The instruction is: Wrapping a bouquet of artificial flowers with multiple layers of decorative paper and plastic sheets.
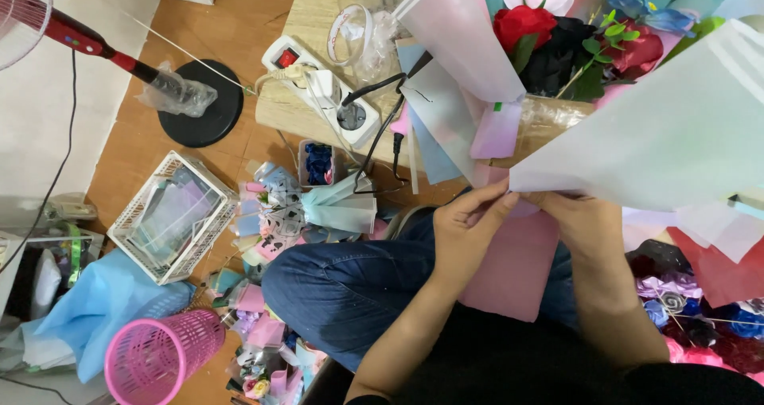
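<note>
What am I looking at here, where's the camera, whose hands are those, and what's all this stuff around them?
The one picture comes from a camera on a person's head, looking down at their lap. The left hand and right hand pinch the lower edge of pale wrapping paper around a bouquet with a red rose. A pink sheet lies over their knees. On the floor are a pink mesh basket, a white wire basket, a power strip and a fan base.

Single head-worn view, straight down, close over lap and floor (143, 134).
</note>
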